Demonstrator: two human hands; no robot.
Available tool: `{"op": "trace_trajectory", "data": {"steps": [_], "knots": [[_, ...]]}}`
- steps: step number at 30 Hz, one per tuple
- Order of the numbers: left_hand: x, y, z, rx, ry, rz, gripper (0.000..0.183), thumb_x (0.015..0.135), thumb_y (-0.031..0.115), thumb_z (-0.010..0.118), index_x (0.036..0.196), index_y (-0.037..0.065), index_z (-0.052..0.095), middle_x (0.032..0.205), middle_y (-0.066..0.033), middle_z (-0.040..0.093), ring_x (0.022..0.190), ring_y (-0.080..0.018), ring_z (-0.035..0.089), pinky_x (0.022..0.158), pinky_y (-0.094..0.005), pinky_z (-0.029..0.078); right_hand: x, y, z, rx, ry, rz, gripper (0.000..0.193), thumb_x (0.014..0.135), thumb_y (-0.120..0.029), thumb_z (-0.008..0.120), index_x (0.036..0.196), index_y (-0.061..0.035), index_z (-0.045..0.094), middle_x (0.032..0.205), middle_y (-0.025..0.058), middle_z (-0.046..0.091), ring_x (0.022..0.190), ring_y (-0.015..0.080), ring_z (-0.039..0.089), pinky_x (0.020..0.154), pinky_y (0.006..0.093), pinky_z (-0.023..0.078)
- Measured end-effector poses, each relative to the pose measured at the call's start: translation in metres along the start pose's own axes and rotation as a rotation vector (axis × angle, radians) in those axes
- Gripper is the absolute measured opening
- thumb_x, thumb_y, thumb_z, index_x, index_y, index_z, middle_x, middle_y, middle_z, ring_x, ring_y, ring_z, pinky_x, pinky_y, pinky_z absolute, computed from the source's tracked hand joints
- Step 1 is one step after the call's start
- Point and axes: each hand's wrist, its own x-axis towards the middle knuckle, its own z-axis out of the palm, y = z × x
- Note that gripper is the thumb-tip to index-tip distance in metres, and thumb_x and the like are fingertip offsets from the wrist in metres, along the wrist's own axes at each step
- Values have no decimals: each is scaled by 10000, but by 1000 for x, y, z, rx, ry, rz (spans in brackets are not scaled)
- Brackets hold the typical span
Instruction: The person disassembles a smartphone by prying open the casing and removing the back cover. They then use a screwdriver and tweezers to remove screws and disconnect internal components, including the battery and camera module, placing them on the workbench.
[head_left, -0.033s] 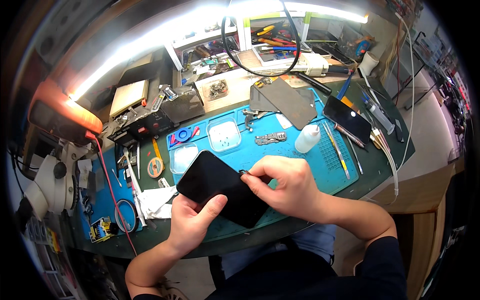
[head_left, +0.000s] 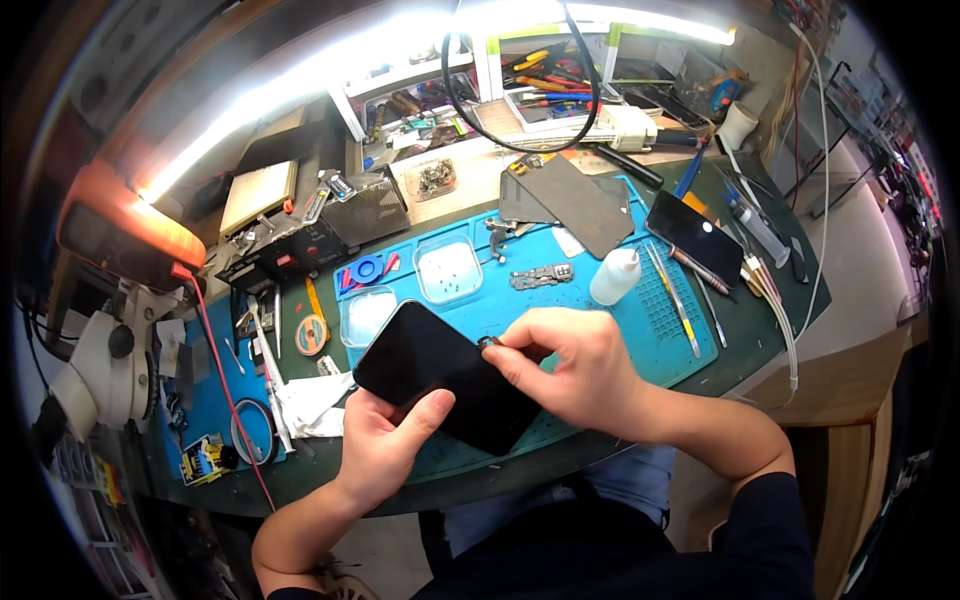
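Note:
A black smartphone [head_left: 445, 375] with a dark, glossy face is held tilted above the blue work mat [head_left: 590, 375]. My left hand [head_left: 392, 435] grips its lower left edge, thumb laid over the face and the other fingers out of sight behind it. At the upper right edge of the phone, my right hand [head_left: 560, 365] pinches a small dark piece [head_left: 489, 342] between thumb and forefinger. That piece is too small to name, and whether it is joined to the phone I cannot tell. Beyond the hands, a phone circuit board [head_left: 542, 277] lies on the mat.
A white squeeze bottle [head_left: 614, 278] stands right of the board. Two clear trays [head_left: 447, 268] sit on the mat's left part. Farther off lie grey flat panels [head_left: 575, 205] and another smartphone [head_left: 695, 240]. An orange meter [head_left: 130, 232] and a red cable [head_left: 225, 385] are at left.

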Motion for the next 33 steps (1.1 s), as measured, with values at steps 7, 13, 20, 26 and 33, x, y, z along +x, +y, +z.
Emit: {"op": "trace_trajectory", "data": {"steps": [7, 13, 20, 26, 33], "knots": [[3, 2, 0, -124, 31, -72, 410, 1024, 68, 745, 1403, -19, 616, 1286, -94, 733, 1160, -152, 680, 1026, -325, 532, 3, -1, -12, 362, -143, 336, 172, 979, -126, 808, 903, 17, 751, 770, 31, 723, 687, 47, 645, 604, 244, 502], [3, 4, -11, -179, 15, -85, 414, 1000, 45, 767, 1383, -10, 619, 1294, -108, 731, 1169, -170, 686, 1031, -338, 541, 3, -17, -17, 287, -134, 212, 138, 960, -86, 832, 972, 22, 747, 885, 38, 751, 776, 67, 707, 677, 231, 565], [0, 7, -5, 109, 121, 201, 820, 919, -104, 767, 1610, 26, 345, 1344, -121, 633, 1239, -218, 655, 1029, -343, 557, -10, -35, 3, 241, 13, 87, 163, 927, -110, 843, 976, -8, 727, 868, 98, 750, 756, 176, 759, 676, 300, 605], [-19, 7, 13, 202, 224, 336, 908, 944, -119, 716, 1682, 83, 227, 1616, -133, 372, 1481, -291, 489, 1134, -431, 539, -14, -50, 16, 232, 11, 51, 160, 901, -81, 841, 915, -21, 693, 835, 92, 707, 722, 224, 742, 646, 330, 594], [-27, 11, 18, 287, 238, 376, 863, 942, -50, 656, 1693, 87, 252, 1642, -146, 318, 1562, -405, 381, 1161, -548, 522, -18, -60, 16, 177, 1, -13, 201, 878, -26, 877, 896, 7, 679, 831, 90, 698, 707, 163, 751, 615, 280, 588]]}}
